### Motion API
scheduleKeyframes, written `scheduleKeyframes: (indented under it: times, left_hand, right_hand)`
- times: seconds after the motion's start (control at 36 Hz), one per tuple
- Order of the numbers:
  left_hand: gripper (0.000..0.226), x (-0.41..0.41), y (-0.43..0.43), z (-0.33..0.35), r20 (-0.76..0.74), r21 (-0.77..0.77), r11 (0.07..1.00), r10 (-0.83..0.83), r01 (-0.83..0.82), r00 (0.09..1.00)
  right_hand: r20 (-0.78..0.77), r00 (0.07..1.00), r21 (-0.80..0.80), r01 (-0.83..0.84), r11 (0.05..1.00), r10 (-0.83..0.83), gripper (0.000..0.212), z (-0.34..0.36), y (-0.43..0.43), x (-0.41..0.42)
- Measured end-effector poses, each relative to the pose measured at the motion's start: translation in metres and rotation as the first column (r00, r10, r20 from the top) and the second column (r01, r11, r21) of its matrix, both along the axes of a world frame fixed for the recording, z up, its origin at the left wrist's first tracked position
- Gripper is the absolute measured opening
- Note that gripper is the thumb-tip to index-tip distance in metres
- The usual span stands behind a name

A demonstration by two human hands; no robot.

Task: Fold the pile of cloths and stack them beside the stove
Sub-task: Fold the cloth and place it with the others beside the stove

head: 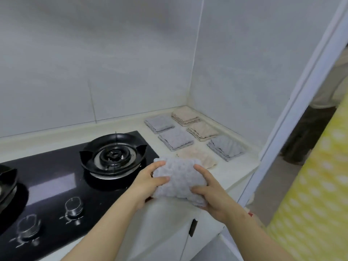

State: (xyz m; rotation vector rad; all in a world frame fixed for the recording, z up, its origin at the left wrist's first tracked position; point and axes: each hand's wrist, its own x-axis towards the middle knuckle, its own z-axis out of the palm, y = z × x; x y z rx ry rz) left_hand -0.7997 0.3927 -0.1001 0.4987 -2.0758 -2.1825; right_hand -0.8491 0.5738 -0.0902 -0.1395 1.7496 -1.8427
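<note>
The left hand (pixel 150 178) and right hand (pixel 212 193) each pinch a side of the folded grey cloth (pixel 178 176), held over the counter's (pixel 239 166) front edge just beside the stove (pixel 56 178). Best to square its edges, then lay it flat by the folded cloths (pixel 175 138) toward the back right corner, where pale tiled walls (pixel 113 63) meet.

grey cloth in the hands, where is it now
Head view, centre: the grey cloth is held between left hand and right hand, just right of the burner.
</note>
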Motion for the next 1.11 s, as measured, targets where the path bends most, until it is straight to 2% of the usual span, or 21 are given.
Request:
scheduleKeyframes:
  times: [0.17, 0.39, 0.5, 0.67, 0.75, 1.11]
  left_hand:
    - [0.041, -0.110, 0.000, 0.008, -0.008, -0.087, 0.996, -0.028, 0.027, 1.000]
    - [0.041, -0.211, -0.014, 0.000, 0.022, -0.030, 0.996, 0.088, -0.087, 0.996]
    - [0.034, -0.253, -0.024, -0.004, 0.033, -0.051, 0.979, 0.202, -0.200, 0.979]
    - [0.037, -0.314, -0.037, -0.004, 0.053, -0.057, 0.939, 0.342, -0.339, 0.938]
    - [0.038, -0.338, -0.052, -0.001, 0.066, -0.002, 0.932, 0.362, -0.363, 0.930]
    - [0.043, -0.400, -0.133, -0.010, 0.115, -0.045, 0.831, 0.556, -0.555, 0.823]
  right_hand:
    - [0.008, 1.000, -0.013, -0.018, 1.000, 0.018, 0.066, 0.002, 0.003, -0.112]
    - [-0.031, 0.998, -0.027, -0.064, 0.998, 0.063, 0.052, -0.006, -0.020, -0.234]
    - [-0.018, 0.997, -0.017, -0.074, 0.997, 0.074, 0.034, -0.013, -0.043, -0.300]
    - [-0.095, 0.969, 0.126, -0.217, 0.968, 0.229, 0.036, -0.020, -0.076, -0.385]
    - [-0.091, 0.947, 0.118, -0.297, 0.948, 0.308, 0.037, -0.020, -0.092, -0.419]
    - [-0.206, 0.822, 0.148, -0.510, 0.847, 0.531, 0.044, -0.027, -0.203, -0.505]
